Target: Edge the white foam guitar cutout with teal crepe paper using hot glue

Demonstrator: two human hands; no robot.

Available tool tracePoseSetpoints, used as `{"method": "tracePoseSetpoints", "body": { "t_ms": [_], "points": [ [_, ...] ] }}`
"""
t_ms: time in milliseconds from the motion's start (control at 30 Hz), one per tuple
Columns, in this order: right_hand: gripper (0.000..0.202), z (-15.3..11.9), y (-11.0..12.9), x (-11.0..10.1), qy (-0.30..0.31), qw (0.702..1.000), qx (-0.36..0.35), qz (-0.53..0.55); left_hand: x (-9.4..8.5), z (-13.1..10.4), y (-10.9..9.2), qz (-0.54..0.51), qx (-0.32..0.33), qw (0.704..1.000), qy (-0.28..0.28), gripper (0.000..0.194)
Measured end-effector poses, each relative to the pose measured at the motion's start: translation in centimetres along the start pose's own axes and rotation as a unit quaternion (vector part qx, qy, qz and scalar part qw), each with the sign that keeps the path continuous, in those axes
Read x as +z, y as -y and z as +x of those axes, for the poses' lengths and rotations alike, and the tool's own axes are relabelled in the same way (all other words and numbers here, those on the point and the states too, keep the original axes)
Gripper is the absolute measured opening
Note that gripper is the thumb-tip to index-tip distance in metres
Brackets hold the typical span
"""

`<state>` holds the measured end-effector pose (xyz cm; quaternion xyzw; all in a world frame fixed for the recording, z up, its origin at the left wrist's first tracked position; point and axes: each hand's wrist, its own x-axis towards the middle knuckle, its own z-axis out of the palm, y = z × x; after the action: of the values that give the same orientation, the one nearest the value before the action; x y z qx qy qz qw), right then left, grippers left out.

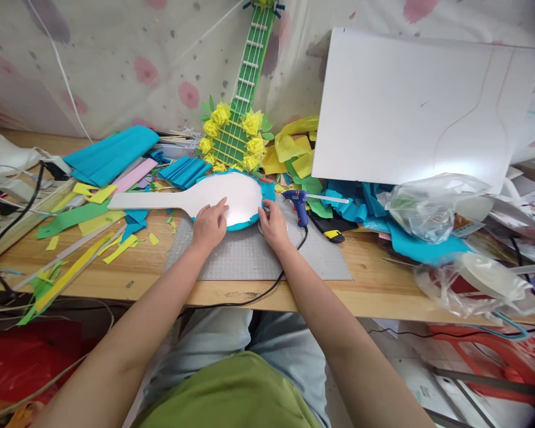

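Observation:
A white guitar-shaped board [236,193] lies face up on the grey cutting mat [232,261], its neck pointing left. Blue crepe paper [268,191] shows around the rim of its rounded body. My left hand [210,224] rests on the board's lower left part, fingers stretched over the white surface. At the right rim my right hand [274,223] has its thumb and fingers pinched on the blue paper edge; the fingertips are partly hidden. Just right of that hand is a blue glue gun [298,205] with a white glue stick in its back.
A green paper guitar [245,89] with yellow flowers leans on the wall behind. A large white sheet [383,107] with a drawn outline stands at right. Paper scraps [111,238] cover the left side. Plastic bags [428,208] and a black-yellow cutter [334,236] lie right; a cable crosses the mat.

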<state>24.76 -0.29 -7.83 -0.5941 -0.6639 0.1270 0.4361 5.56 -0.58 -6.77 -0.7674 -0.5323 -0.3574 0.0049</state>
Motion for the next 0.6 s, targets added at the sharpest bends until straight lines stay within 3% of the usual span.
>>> {"method": "tracePoseSetpoints", "body": {
  "t_ms": [100,167,333,467,600],
  "points": [
    [0.034,-0.3,0.7,0.0,0.041,0.999,-0.015,0.016,-0.7,0.1,0.5,0.010,-0.035,0.998,-0.042,0.043],
    [0.035,-0.5,0.9,0.1,0.058,0.998,-0.030,0.017,-1.0,0.0,0.4,0.018,-0.023,0.998,-0.050,0.039],
    [0.044,-0.7,1.0,0.1,0.083,0.995,-0.058,0.004,-0.6,-0.4,-0.7,0.034,0.067,0.997,0.017,0.061],
    [0.034,-0.7,0.9,0.1,0.086,0.991,-0.096,-0.035,0.3,-0.6,-1.0,0.050,0.041,0.997,0.043,0.061],
    [0.023,-0.5,0.8,0.5,0.082,0.993,-0.057,-0.066,0.6,-0.6,-0.7,0.041,-0.004,0.998,0.052,0.053]
  ]
}}
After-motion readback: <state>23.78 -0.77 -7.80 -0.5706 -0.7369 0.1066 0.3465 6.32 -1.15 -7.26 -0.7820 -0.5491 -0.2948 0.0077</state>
